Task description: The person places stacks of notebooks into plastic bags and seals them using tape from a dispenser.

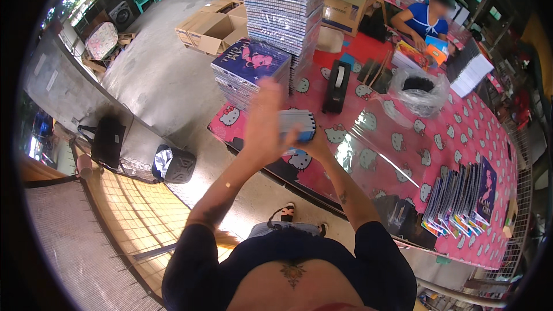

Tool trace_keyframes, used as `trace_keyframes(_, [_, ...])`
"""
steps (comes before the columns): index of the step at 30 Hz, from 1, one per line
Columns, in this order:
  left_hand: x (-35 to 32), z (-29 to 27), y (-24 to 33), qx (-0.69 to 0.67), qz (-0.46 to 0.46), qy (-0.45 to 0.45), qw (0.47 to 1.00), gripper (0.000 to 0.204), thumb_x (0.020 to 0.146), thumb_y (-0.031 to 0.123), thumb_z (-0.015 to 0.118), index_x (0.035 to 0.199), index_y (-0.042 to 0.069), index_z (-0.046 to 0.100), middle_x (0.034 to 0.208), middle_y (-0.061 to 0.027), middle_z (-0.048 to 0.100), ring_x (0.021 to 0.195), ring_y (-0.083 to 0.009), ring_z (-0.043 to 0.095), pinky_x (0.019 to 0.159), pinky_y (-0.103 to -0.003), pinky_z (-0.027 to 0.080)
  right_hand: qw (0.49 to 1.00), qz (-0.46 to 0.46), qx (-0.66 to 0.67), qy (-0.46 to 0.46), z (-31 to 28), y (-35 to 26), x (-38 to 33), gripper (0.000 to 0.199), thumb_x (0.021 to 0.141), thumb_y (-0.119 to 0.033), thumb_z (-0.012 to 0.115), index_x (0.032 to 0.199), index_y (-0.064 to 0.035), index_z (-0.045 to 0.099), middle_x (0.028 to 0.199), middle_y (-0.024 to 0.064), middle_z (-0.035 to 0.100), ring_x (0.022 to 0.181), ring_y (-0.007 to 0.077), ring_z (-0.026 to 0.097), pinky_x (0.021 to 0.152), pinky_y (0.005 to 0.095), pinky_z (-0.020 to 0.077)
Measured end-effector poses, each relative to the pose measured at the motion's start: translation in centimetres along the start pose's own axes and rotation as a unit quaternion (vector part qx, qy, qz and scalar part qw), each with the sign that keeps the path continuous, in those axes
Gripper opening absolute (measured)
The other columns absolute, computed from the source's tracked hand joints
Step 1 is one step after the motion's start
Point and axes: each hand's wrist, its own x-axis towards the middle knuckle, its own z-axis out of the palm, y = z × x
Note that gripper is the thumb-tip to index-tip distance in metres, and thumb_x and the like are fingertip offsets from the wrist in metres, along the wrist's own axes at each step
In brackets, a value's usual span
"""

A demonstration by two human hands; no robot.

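On the near edge of the table stands a small stack of spiral notebooks (297,124), its pages and dark coil bindings facing up. My right hand (314,145) holds this stack from its right side, fingers partly hidden. My left hand (265,121), smeared by motion, is raised flat at the stack's left, with fingers stretched and the thumb near the pages. Just beyond it sits a pile of purple-covered notebooks (252,63). Behind that rises a tall stack of plastic-wrapped spiral notebooks (282,6).
A black tape dispenser (335,86) and a roll of clear plastic (419,89) lie on the pink patterned tablecloth (380,138). More notebooks (461,198) lean in a row at right. Across the table, a person in blue (423,20) handles notebooks. Cardboard boxes (213,29) sit beyond.
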Motion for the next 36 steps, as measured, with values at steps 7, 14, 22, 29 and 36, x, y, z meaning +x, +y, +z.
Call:
trace_keyframes(7, [1.8,1.5,-4.0,0.109,0.011,-0.268,0.957,0.085,0.062,0.048,0.086,0.119,-0.002,0.046,0.111,-0.0227,0.057,0.109,-0.0410,0.056,0.091,-0.050,0.046,0.998,-0.048,-0.044,0.016,-0.9,0.9,0.3,0.106,0.055,-0.022,0.095,0.141,-0.0009,0.038,0.128,0.0146,0.059,0.122,0.0255,0.054,0.104,0.0396,0.0440])
trace_keyframes(14, [3.1,1.9,1.5,-0.021,-0.019,-0.161,0.987,0.070,0.066,0.034,0.090,0.111,-0.002,0.050,0.094,-0.0180,0.066,0.084,-0.0352,0.067,0.072,-0.044,0.054,0.959,-0.108,-0.133,0.227,-9.4,-4.6,-6.5,0.112,0.063,-0.024,0.093,0.151,-0.0014,0.027,0.144,0.0198,0.043,0.129,0.0267,0.048,0.106,0.0386,0.0417])
trace_keyframes(22, [2.5,20.5,9.6,-0.576,-0.338,-0.314,0.675,0.051,0.080,0.036,0.081,0.110,-0.003,0.067,0.096,-0.0091,0.070,0.083,-0.0147,0.066,0.072,-0.030,0.054,0.901,0.269,0.112,0.322,-22.5,-5.0,-21.2,0.060,0.082,-0.040,0.080,0.123,-0.0023,0.059,0.100,0.0022,0.064,0.074,0.0094,0.059,0.056,0.0221,0.0453])
trace_keyframes(29, [4.3,31.8,13.3,-0.243,-0.275,-0.312,0.876,0.065,0.073,0.062,0.076,0.096,0.001,0.072,0.085,-0.0135,0.072,0.080,-0.0255,0.070,0.071,-0.040,0.054,0.896,0.311,0.078,0.307,-31.4,-1.7,-22.9,0.049,0.082,-0.042,0.080,0.103,-0.0002,0.065,0.078,-0.0012,0.061,0.060,0.0063,0.053,0.048,0.0217,0.0409])
trace_keyframes(36, [2.2,33.1,10.0,-0.260,-0.220,-0.173,0.924,0.073,0.072,0.066,0.073,0.105,0.001,0.069,0.100,-0.0232,0.069,0.096,-0.0351,0.068,0.080,-0.044,0.052,0.898,0.302,-0.011,0.321,-29.8,-3.7,-23.2,0.044,0.083,-0.037,0.080,0.092,0.0014,0.062,0.076,0.0016,0.059,0.063,0.0132,0.056,0.052,0.0261,0.0441])
